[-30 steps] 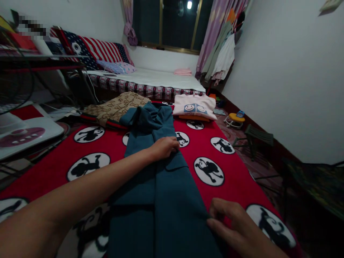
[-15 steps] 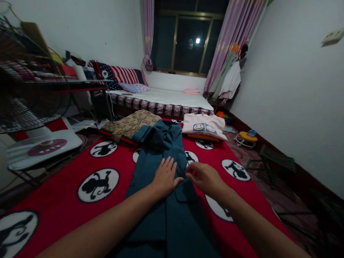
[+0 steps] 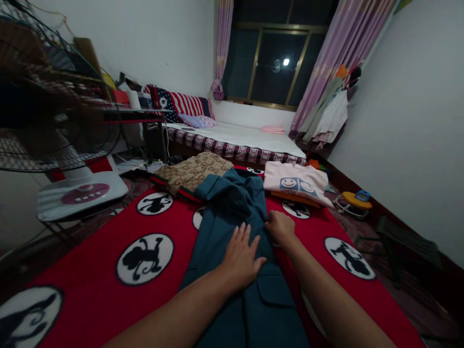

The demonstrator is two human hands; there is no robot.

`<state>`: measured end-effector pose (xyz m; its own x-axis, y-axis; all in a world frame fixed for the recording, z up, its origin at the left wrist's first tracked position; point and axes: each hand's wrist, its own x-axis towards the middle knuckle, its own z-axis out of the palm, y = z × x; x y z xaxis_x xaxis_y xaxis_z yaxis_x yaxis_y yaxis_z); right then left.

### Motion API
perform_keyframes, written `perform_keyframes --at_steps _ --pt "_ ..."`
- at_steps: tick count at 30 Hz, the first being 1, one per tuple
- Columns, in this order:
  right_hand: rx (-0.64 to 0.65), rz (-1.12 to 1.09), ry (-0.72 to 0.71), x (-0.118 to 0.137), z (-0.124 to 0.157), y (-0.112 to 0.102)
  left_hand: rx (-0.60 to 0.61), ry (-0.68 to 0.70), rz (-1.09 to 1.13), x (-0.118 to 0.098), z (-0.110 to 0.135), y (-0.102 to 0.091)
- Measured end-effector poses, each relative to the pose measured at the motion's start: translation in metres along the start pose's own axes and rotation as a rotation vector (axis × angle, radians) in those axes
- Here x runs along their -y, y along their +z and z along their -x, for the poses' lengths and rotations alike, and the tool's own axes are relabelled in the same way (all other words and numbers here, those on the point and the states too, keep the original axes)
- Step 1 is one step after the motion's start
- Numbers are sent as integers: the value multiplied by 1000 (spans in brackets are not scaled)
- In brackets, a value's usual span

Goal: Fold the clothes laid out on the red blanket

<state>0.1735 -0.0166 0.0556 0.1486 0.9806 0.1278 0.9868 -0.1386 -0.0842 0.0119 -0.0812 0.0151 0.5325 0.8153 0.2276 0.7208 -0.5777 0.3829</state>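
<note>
A pair of teal trousers [image 3: 217,237] lies lengthwise on a red blanket [image 3: 97,256], its far end bunched up and a pocket flap showing on the near right leg. My left hand [image 3: 242,256] rests on the trousers with its fingers spread, palm down. At their right edge, my right hand [image 3: 281,226] is closed, fingers curled on the fabric; its fingertips are partly hidden. Beyond the bunched end lie a tan patterned garment [image 3: 197,174] with a green and red stripe on the left and a folded pink shirt [image 3: 297,181] with smiley faces on the right.
A fan [image 3: 87,188] stands at the left beside a cluttered desk [image 3: 134,116]. A bed [image 3: 232,135] stretches below the window at the back. To the right are a yellow stool [image 3: 357,199], a dark folding stool [image 3: 409,241] and hanging clothes [image 3: 329,116].
My right hand has moved forward along the trousers' right edge and closed on it. My left hand stays spread on the fabric. The view has turned slightly left.
</note>
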Motion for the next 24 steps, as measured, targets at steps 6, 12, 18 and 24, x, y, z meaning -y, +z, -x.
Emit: perform_keyframes --at_steps 6,12,18,24 --pt "-83 -192 -109 51 -17 1 -286 -105 381 9 -7 -9" --pt "49 -112 -200 66 -3 52 -649 -154 558 33 -7 -29" --pt "13 -147 -182 64 -3 56 -965 -304 296 96 -25 -62" --pt "-49 -342 -177 60 -8 60 -745 -473 -37 141 -61 -92"
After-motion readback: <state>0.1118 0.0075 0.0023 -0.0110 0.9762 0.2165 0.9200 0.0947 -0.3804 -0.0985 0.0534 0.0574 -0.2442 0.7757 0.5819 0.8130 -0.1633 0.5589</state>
